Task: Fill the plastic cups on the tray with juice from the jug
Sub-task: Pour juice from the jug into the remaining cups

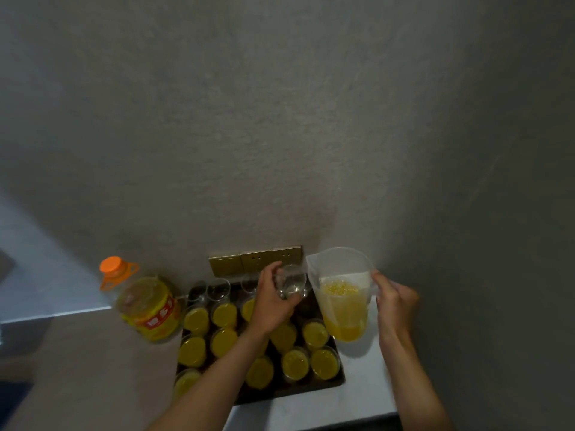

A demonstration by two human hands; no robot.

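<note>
Yellow everywhere on the tray: most of the filled cups sit packed in rows, brimming with juice, so the bulk of the pouring looks done. Over at the back, near the wall, a few empty cups wait in a line, clear and dry as far as one can tell. The left hand has its fingers curled round one more clear cup, lifted above the tray's far corner and held just beside the jug. The right hand grips the jug by its handle side, fingers wrapped tight, jug upright above the worktop at the tray's right edge. Inside it, juice fills only the lower part, with foam above. My read: this cup is next to be filled, then the back row, and the remaining juice may run tight. An orange-capped oil bottle stands left of the tray.
</note>
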